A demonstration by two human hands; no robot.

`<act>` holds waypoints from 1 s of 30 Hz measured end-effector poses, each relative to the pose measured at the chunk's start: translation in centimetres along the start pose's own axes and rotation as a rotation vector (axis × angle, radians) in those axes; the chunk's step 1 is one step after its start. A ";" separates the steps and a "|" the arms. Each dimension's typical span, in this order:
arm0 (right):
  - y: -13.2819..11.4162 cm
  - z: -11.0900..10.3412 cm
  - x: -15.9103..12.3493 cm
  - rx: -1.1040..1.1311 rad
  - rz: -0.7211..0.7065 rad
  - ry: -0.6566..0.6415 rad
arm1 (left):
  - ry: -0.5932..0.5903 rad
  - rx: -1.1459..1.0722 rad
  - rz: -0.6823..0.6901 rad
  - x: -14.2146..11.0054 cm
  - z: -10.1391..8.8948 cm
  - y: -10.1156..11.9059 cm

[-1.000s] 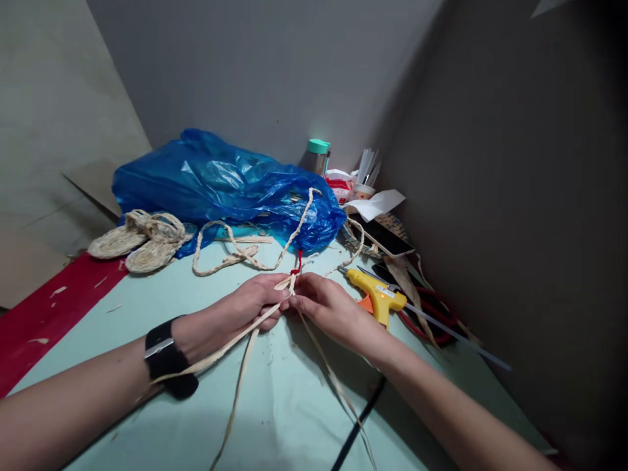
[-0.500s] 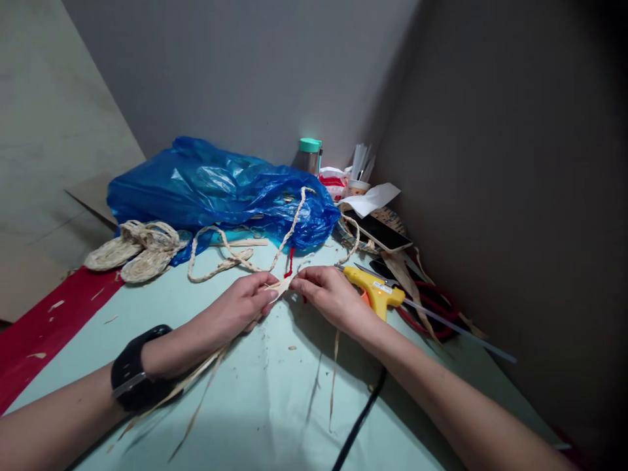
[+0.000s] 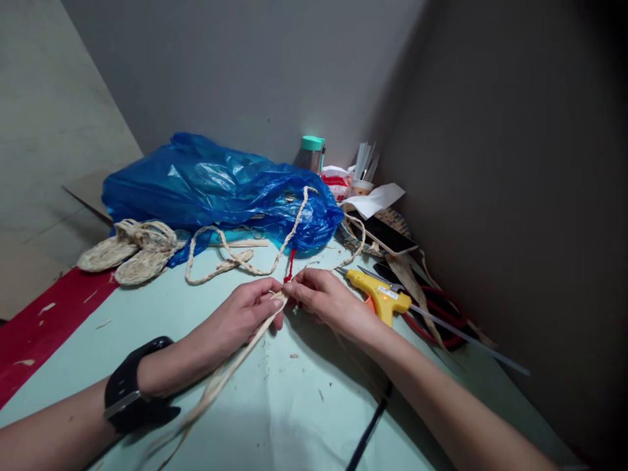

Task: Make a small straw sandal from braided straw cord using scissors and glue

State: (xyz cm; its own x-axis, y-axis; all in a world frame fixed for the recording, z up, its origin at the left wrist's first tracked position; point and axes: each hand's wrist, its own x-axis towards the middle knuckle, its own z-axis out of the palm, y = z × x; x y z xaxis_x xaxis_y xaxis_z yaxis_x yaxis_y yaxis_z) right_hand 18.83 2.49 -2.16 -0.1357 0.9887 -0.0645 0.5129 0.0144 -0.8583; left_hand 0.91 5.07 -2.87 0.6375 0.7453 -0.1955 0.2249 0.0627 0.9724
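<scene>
Pale straw strands point(image 3: 251, 345) pass through my left hand point(image 3: 248, 313), pinched between its thumb and fingers. Their loose ends trail down toward the front left. Right beside it, my right hand point(image 3: 321, 294) has thumb and fingers closed on the same strands where they meet. A red cord point(image 3: 291, 261) runs from the blue bag's edge down to my fingertips. Beyond the hands a braided straw rope point(image 3: 296, 229) loops across the table. The exact crossing of the strands is partly hidden by my fingers.
A yellow glue gun point(image 3: 380, 293) with a long glue stick lies by my right hand, near scissors point(image 3: 380, 278). Behind are a blue plastic bag point(image 3: 210, 176), a phone point(image 3: 387, 234) and a green-lidded bottle point(image 3: 313, 154). Woven straw slippers point(image 3: 147, 258) sit at left.
The straw strands at my left hand have swung over the thumb and now trail in front of the hand. Both hands stay close together, with the fingertips slightly shifted.
</scene>
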 end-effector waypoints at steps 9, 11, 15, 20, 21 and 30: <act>1.0 0.6 -0.1 -0.025 -0.017 0.050 | 0.095 -0.037 -0.093 0.1 -0.2 -0.1; 1.0 0.6 -0.2 -0.025 -0.018 0.039 | 0.100 -0.044 -0.096 0.1 -0.2 -0.1; 0.7 0.6 -0.3 -0.037 -0.029 0.037 | 0.107 -0.035 -0.112 0.2 -0.2 -0.1; 0.1 0.4 -0.5 -0.093 -0.047 0.135 | 0.124 0.089 -0.110 -0.5 0.3 0.2; 0.0 0.4 -0.5 -0.097 -0.045 0.153 | 0.128 0.156 -0.087 -0.7 0.5 0.3; -0.2 0.9 -0.5 0.156 0.019 0.091 | 0.132 0.975 0.370 -2.8 3.1 -0.1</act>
State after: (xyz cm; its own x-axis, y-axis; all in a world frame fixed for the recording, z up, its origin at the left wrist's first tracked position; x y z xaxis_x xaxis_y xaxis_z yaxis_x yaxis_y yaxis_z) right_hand 18.03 1.91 -2.41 -0.0462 0.9981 -0.0415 0.3758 -0.0212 -0.9265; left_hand 1.38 0.95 -2.80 0.7153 0.6789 0.1657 0.5658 -0.7018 0.4328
